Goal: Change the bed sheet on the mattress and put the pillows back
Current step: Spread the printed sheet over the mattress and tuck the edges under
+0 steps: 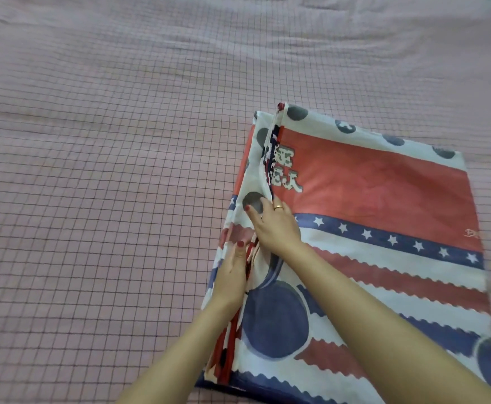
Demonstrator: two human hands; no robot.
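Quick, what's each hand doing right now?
Left hand: pinching the folded sheet's layered edge.
Right hand: fingers tucked into that edge; grip can't be told.

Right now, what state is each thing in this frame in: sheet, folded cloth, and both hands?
Pink checked bed sheet: spread over the mattress, with slight wrinkles.
Folded patterned sheet: lying on the pink sheet at the right, folded into layers, its left edge partly lifted open.
Left hand: at the folded edge, thumb on top, fingers tucked under a layer.
Right hand: resting on top near the fold, fingers bent into the layers, ring visible.
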